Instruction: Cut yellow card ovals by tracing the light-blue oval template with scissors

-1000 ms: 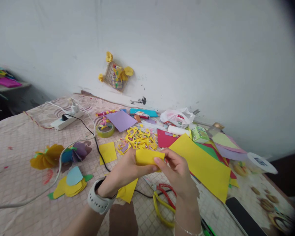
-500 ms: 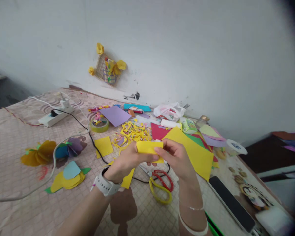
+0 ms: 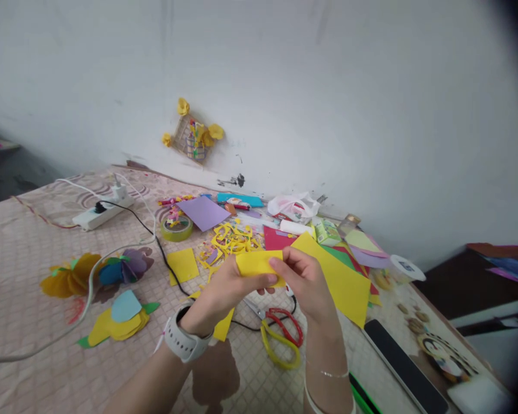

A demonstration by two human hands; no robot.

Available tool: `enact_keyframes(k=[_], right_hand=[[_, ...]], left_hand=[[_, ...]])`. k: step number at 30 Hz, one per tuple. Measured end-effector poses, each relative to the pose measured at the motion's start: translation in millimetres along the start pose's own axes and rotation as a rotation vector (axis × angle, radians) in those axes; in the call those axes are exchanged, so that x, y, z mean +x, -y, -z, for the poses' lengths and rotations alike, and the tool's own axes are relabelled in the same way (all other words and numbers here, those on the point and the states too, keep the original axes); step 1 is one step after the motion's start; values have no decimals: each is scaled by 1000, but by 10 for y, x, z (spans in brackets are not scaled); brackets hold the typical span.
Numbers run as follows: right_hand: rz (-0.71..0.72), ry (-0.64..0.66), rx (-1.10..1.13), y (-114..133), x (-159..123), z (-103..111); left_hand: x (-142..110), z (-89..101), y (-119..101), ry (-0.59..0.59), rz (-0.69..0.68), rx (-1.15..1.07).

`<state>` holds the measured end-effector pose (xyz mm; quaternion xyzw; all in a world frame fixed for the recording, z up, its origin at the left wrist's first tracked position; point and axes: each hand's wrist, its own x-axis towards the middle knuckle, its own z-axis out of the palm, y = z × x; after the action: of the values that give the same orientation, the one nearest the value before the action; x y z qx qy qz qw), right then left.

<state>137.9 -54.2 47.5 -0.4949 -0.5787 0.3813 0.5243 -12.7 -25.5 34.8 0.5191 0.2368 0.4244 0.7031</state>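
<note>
A folded piece of yellow paper (image 3: 254, 263) is held up above the table between both hands. My left hand (image 3: 231, 290) grips its left end, thumb along the lower edge. My right hand (image 3: 302, 279) pinches its right end between thumb and fingers. Below the hands lies a pair of scissors (image 3: 280, 339) with one red and one yellow handle; the blades point up and left, partly behind my hands. A yellow paper square (image 3: 183, 265) lies left of the paper, and another yellow piece (image 3: 223, 328) shows under my left wrist.
Yellow paper scraps (image 3: 233, 238), a tape roll (image 3: 176, 228) and a purple sheet (image 3: 205, 213) lie behind. Large yellow sheet (image 3: 339, 282) and a phone (image 3: 403, 365) are at right. Paper flowers (image 3: 73, 276), cut petals (image 3: 116, 325) and a power strip (image 3: 103, 213) with cables sit at left.
The whole view has tilted slightly upward, so the table things sit lower in the picture. Both hands still hold the folded yellow paper, with almost the same grip.
</note>
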Motion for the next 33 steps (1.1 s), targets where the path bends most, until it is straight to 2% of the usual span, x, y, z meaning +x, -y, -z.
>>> enact_keyframes(k=[8, 22, 29, 33], right_hand=[[-26, 43, 33, -9, 66, -15], [-62, 28, 4, -22, 60, -8], [-21, 14, -148, -10, 56, 11], [-27, -57, -266, -160, -39, 170]], left_hand=[[30, 51, -4, 4, 7, -15], [44, 40, 25, -6, -12, -8], [42, 18, 29, -41, -25, 28], [36, 61, -17, -120, -79, 93]])
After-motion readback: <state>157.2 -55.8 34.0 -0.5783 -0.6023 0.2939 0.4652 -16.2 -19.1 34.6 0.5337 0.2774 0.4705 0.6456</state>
